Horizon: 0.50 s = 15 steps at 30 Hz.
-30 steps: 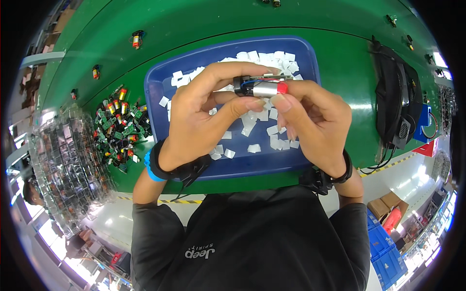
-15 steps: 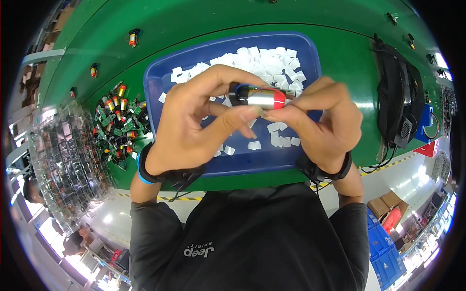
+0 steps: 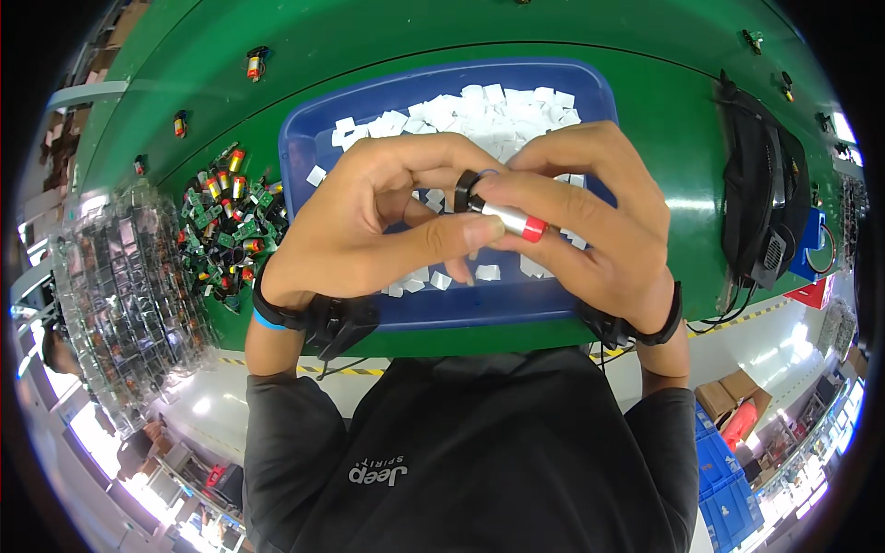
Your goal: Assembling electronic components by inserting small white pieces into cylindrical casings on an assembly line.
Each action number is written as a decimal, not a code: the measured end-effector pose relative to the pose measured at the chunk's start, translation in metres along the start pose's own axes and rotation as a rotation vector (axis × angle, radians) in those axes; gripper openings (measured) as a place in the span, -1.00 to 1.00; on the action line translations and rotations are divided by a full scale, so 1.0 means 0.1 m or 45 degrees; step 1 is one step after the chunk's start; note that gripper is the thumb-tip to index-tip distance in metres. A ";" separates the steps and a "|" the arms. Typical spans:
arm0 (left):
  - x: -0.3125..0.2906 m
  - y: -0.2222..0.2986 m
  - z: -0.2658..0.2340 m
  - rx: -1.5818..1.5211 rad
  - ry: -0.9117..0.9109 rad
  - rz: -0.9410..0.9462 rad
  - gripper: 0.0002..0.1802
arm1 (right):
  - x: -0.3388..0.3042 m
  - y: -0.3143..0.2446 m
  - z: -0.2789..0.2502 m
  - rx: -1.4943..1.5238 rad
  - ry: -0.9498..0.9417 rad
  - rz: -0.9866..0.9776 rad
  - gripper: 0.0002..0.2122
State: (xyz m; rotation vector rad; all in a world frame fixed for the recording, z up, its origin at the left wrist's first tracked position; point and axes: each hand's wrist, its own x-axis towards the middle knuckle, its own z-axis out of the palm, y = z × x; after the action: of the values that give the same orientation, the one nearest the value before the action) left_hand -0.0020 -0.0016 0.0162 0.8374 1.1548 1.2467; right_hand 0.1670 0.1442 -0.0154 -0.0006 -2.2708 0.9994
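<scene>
Above the blue tray (image 3: 442, 318), both hands meet around a small cylindrical battery (image 3: 505, 218) with a silver body, a red end and a black ring-shaped part (image 3: 466, 191) at its other end. My left hand (image 3: 355, 221) is closed on it, thumb along the near side. The fingers of my right hand (image 3: 595, 203) wrap over its top and right side, covering part of it. A thin blue wire shows by the black part. Small white square pieces (image 3: 498, 115) fill the far side of the tray, and several lie loose under the hands.
Left of the tray, on the green table (image 3: 682, 120), is a heap of green circuit boards with batteries (image 3: 230, 217). Stacked clear plastic trays (image 3: 129, 286) stand farther left. A black bag (image 3: 761, 184) lies on the right. Single battery assemblies (image 3: 255, 66) are spread along the far side.
My right fingers have moved from the battery's red end to over its top. The battery has tilted, its red end now lower, and is more covered.
</scene>
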 end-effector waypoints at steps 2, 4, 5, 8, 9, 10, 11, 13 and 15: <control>0.05 0.00 0.03 0.027 0.047 -0.070 -0.77 | -0.01 0.01 -0.01 -0.012 -0.014 0.030 -0.64; 0.09 0.00 0.03 0.045 0.068 -0.105 -0.76 | -0.02 0.07 0.02 0.004 0.017 0.021 -0.65; 0.11 0.01 0.01 0.067 0.056 -0.138 -0.76 | -0.02 0.09 0.03 0.011 0.033 0.015 -0.65; 0.23 0.04 -0.10 0.124 0.024 -0.184 -0.76 | -0.01 0.05 0.04 -0.018 0.066 0.085 -0.64; 0.33 0.08 -0.17 0.265 0.040 -0.171 -0.75 | 0.00 0.04 0.03 -0.031 0.083 0.116 -0.64; 0.46 0.13 -0.26 0.407 0.057 -0.155 -0.73 | 0.00 0.05 0.01 -0.041 0.095 0.102 -0.64; 0.59 0.20 -0.38 0.551 0.079 -0.136 -0.70 | -0.01 0.05 0.00 -0.108 0.088 0.191 -0.64; 0.94 0.19 -0.88 0.877 0.117 -0.103 -0.55 | 0.01 0.03 0.00 -0.230 0.069 0.351 -0.64; 1.34 0.16 -1.37 1.597 0.130 -0.333 -0.49 | 0.02 0.06 -0.02 -0.246 0.061 0.287 -0.64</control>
State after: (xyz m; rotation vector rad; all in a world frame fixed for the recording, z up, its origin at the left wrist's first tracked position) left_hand -0.1460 0.1174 -0.0292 1.4422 2.0714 0.2230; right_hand 0.1651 0.1501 -0.0168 -0.3660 -2.3511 0.8757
